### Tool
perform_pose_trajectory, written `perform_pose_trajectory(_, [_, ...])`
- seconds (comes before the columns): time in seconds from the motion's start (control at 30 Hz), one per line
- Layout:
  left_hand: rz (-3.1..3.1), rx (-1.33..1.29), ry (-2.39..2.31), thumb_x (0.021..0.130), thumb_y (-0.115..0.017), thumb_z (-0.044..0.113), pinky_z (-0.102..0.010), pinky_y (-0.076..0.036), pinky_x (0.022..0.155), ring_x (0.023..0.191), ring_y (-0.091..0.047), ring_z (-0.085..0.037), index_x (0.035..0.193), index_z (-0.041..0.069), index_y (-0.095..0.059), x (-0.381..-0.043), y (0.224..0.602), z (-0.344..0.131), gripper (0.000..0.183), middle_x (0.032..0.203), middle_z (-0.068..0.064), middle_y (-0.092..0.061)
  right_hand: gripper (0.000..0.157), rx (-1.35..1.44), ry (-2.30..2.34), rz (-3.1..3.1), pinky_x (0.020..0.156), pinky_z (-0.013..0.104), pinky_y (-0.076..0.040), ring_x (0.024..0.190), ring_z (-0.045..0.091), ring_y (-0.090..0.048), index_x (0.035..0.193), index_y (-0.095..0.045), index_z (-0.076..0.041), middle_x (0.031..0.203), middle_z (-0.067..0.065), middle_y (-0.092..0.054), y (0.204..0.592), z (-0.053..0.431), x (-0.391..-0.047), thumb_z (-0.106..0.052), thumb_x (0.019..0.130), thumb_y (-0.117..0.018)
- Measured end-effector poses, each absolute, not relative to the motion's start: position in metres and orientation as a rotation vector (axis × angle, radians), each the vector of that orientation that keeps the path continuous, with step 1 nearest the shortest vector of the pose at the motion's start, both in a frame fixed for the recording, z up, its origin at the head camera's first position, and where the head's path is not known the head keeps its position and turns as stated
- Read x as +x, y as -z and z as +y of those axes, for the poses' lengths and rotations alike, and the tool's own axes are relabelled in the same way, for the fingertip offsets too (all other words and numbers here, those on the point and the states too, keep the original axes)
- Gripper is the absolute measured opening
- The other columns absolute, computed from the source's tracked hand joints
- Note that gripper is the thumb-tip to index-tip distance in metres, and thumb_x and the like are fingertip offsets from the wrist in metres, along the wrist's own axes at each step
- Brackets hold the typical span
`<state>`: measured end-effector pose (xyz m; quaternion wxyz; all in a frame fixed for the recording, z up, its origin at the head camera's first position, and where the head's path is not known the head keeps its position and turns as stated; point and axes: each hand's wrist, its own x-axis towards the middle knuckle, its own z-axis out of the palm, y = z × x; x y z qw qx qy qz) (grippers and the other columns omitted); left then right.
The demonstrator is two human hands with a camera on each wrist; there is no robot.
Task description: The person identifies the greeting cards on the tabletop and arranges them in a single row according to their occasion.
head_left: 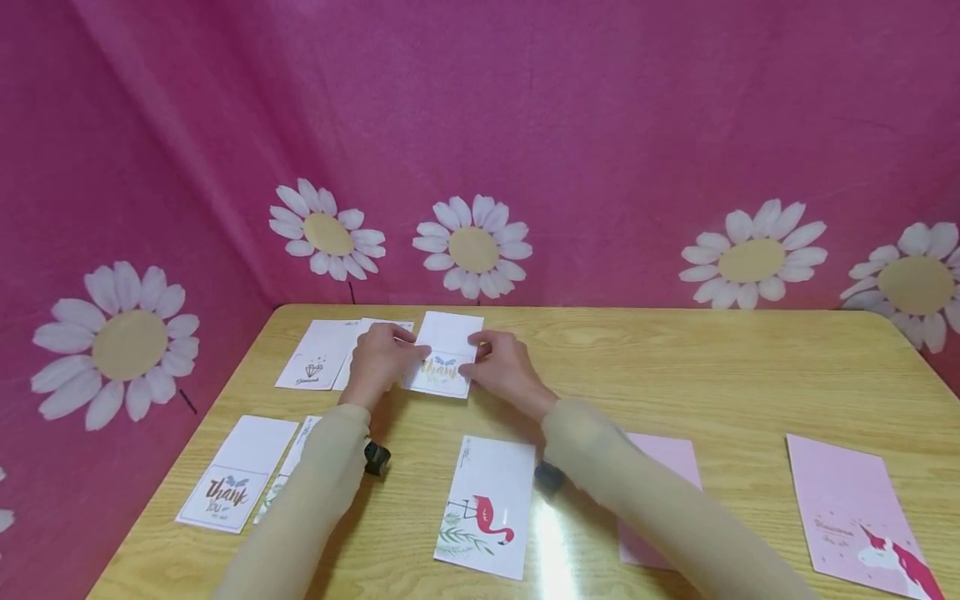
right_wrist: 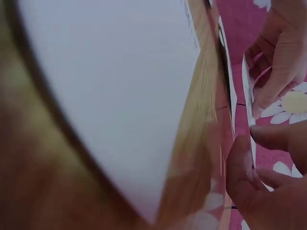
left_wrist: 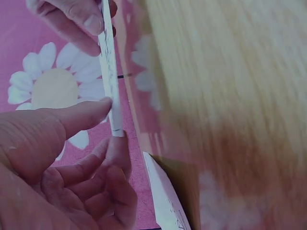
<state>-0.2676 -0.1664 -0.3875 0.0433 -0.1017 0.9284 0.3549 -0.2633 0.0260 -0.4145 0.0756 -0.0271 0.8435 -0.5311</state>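
A white "Thank you" card point(head_left: 452, 332) with gold lettering is held between both hands near the back of the table in the head view. My left hand point(head_left: 384, 360) pinches its left edge between thumb and fingers. At the opposite edge, my right hand point(head_left: 508, 367) pinches it the same way. Seen nearly edge-on in the left wrist view, the card point(left_wrist: 109, 72) looks raised off the wood. Just left of it lie a white card with a diamond print point(head_left: 309, 354) and another white card point(head_left: 384, 322), partly covered by my left hand.
Nearer the front lie another "Thank you" card point(head_left: 236, 475), a flamingo card point(head_left: 487, 504), a pink card point(head_left: 667, 454) partly behind the right sleeve, and a pink unicorn card point(head_left: 855, 500). The left sleeve partly covers a leafy card point(head_left: 273, 492). A pink daisy-print curtain point(head_left: 600, 150) hangs behind the table.
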Motion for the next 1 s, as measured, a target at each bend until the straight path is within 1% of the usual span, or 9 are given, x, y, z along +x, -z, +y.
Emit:
perform_pose_trajectory(0.13, [2.882, -0.323, -0.899, 0.088, -0.078, 0.036, -0.044, -0.050, 0.084, 0.098, -0.064, -0.031, 0.112, 0.007, -0.071, -0.272, 0.389, -0.163, 0.039, 0.113, -0.014, -0.073, 0.052, -0.237, 1.377, 2.638, 0.092, 0.034, -0.055, 0.098, 0.023, -0.060, 0.136, -0.062, -0.001, 0.114, 0.016, -0.070, 0.415, 0.023, -0.270, -0.014, 0.089, -0.078])
perform_pose_trajectory(0.2, [2.905, -0.310, -0.850, 0.088, -0.078, 0.035, -0.046, -0.050, 0.086, 0.097, -0.064, -0.031, 0.110, 0.006, -0.071, -0.273, 0.391, -0.162, 0.037, 0.111, -0.014, -0.073, 0.054, -0.263, 1.327, 2.640, 0.099, 0.038, -0.054, 0.102, 0.025, -0.060, 0.139, -0.061, -0.001, 0.119, 0.017, -0.070, 0.414, 0.022, -0.272, -0.014, 0.090, -0.078])
perform_pose_trajectory(0.3, [2.951, -0.277, -0.805, 0.088, -0.078, 0.034, -0.046, -0.049, 0.085, 0.093, -0.064, -0.031, 0.107, 0.005, -0.071, -0.274, 0.393, -0.162, 0.035, 0.105, -0.014, -0.073, 0.055, -0.279, 1.283, 2.638, 0.099, 0.037, -0.053, 0.103, 0.025, -0.059, 0.141, -0.060, -0.001, 0.120, 0.016, -0.069, 0.412, 0.021, -0.275, -0.015, 0.091, -0.078])
perform_pose_trajectory(0.43, [2.979, -0.253, -0.780, 0.089, -0.078, 0.033, -0.045, -0.047, 0.081, 0.087, -0.062, -0.029, 0.103, 0.006, -0.070, -0.276, 0.394, -0.161, 0.031, 0.097, -0.013, -0.071, 0.054, -0.305, 1.253, 2.642, 0.093, 0.034, -0.052, 0.099, 0.025, -0.058, 0.140, -0.060, -0.001, 0.112, 0.016, -0.069, 0.412, 0.019, -0.278, -0.014, 0.091, -0.077])
perform_pose_trajectory(0.53, [2.983, -0.246, -0.771, 0.089, -0.078, 0.032, -0.044, -0.047, 0.079, 0.084, -0.061, -0.028, 0.101, 0.006, -0.070, -0.277, 0.396, -0.161, 0.030, 0.094, -0.012, -0.070, 0.052, -0.328, 1.236, 2.649, 0.092, 0.034, -0.051, 0.098, 0.024, -0.058, 0.139, -0.060, 0.000, 0.111, 0.016, -0.069, 0.413, 0.017, -0.280, -0.013, 0.091, -0.076])
perform_pose_trajectory(0.63, [2.989, -0.231, -0.759, 0.088, -0.078, 0.031, -0.045, -0.048, 0.080, 0.085, -0.062, -0.029, 0.102, 0.005, -0.071, -0.277, 0.396, -0.161, 0.030, 0.094, -0.012, -0.071, 0.053, -0.335, 1.209, 2.652, 0.096, 0.035, -0.051, 0.101, 0.025, -0.058, 0.140, -0.060, 0.001, 0.115, 0.017, -0.069, 0.414, 0.014, -0.281, -0.013, 0.092, -0.076])
perform_pose_trajectory(0.73, [3.003, -0.207, -0.731, 0.089, -0.077, 0.029, -0.048, -0.049, 0.083, 0.086, -0.062, -0.029, 0.100, 0.004, -0.072, -0.278, 0.396, -0.161, 0.028, 0.093, -0.013, -0.071, 0.053, -0.332, 1.173, 2.655, 0.103, 0.038, -0.051, 0.107, 0.026, -0.058, 0.141, -0.059, 0.001, 0.120, 0.017, -0.068, 0.414, 0.013, -0.282, -0.013, 0.092, -0.075])
perform_pose_trajectory(0.87, [3.018, -0.187, -0.689, 0.089, -0.077, 0.027, -0.050, -0.050, 0.083, 0.083, -0.061, -0.029, 0.096, 0.004, -0.072, -0.279, 0.396, -0.159, 0.025, 0.088, -0.012, -0.070, 0.053, -0.336, 1.141, 2.655, 0.110, 0.041, -0.048, 0.115, 0.028, -0.058, 0.141, -0.058, 0.001, 0.128, 0.019, -0.066, 0.413, 0.011, -0.283, -0.012, 0.093, -0.075])
perform_pose_trajectory(1.0, [3.016, -0.182, -0.664, 0.089, -0.076, 0.027, -0.049, -0.050, 0.081, 0.080, -0.059, -0.027, 0.093, 0.004, -0.072, -0.280, 0.396, -0.159, 0.024, 0.084, -0.010, -0.067, 0.053, -0.335, 1.127, 2.652, 0.111, 0.040, -0.048, 0.116, 0.028, -0.057, 0.141, -0.058, 0.002, 0.130, 0.020, -0.065, 0.413, 0.011, -0.284, -0.012, 0.093, -0.075])
